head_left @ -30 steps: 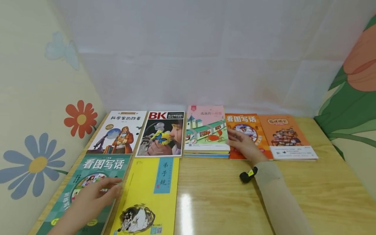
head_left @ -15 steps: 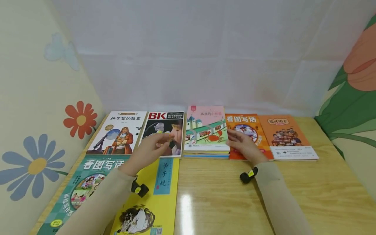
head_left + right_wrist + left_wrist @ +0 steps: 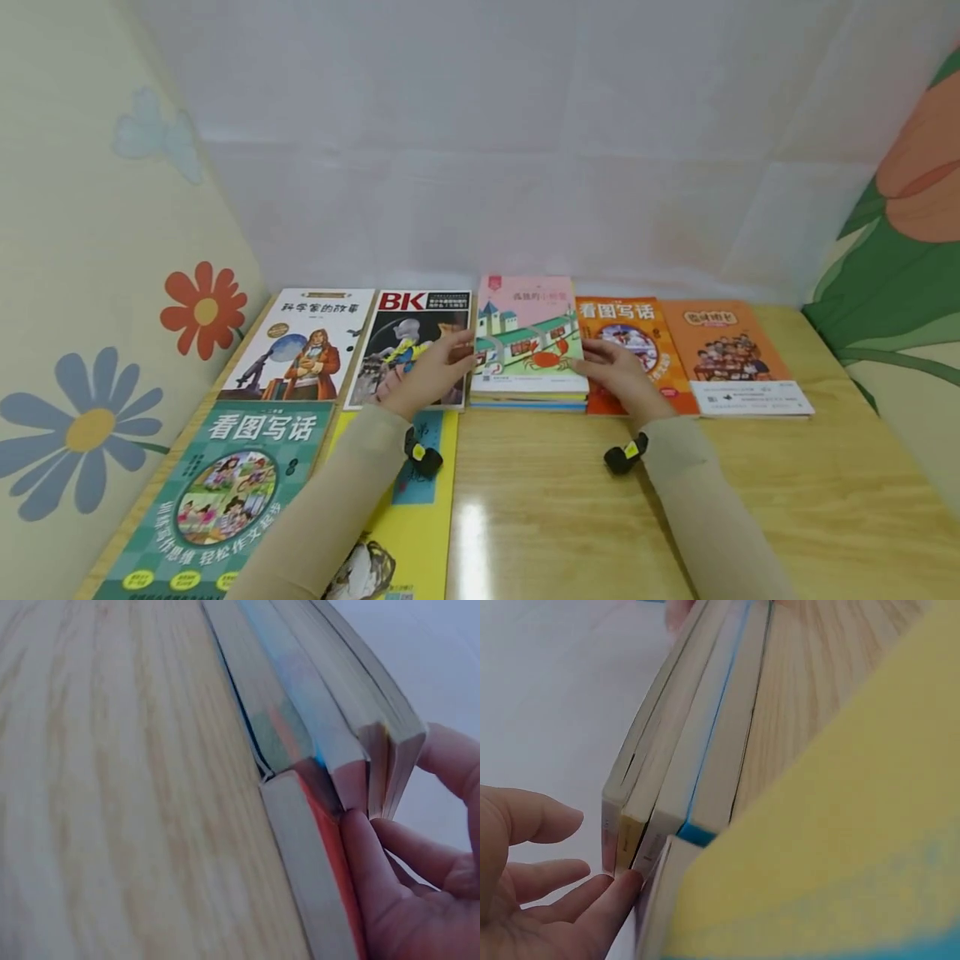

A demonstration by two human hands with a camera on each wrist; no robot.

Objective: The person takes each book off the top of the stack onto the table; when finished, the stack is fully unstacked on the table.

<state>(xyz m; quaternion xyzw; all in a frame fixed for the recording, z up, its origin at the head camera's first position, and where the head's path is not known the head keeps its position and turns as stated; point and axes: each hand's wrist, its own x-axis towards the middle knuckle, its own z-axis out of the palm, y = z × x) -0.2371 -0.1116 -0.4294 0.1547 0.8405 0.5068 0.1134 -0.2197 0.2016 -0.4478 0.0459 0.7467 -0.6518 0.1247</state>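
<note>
A stack of several thin books with a pink-and-green cover point(image 3: 528, 333) lies in the middle of the back row. My left hand point(image 3: 435, 371) has come to its left side, above the BK magazine point(image 3: 420, 321). In the left wrist view fingertips point(image 3: 626, 885) meet the book edges while the thumb stays apart from them. At the stack's right side my right hand point(image 3: 618, 371) rests over the orange-red book point(image 3: 663, 358). Its fingertips point(image 3: 356, 825) touch the stack's edge in the right wrist view. Neither hand is curled round the books.
A white book point(image 3: 300, 346) lies at the back left and an orange book with a white band point(image 3: 727, 346) at the right. Nearer me are a green book point(image 3: 232, 492) and a yellow book point(image 3: 423, 533). A white cloth point(image 3: 525, 142) hangs behind the table point(image 3: 570, 508).
My left hand has moved from above the green book, up and right, to the stack's left side. My right hand has stayed at the stack's right side.
</note>
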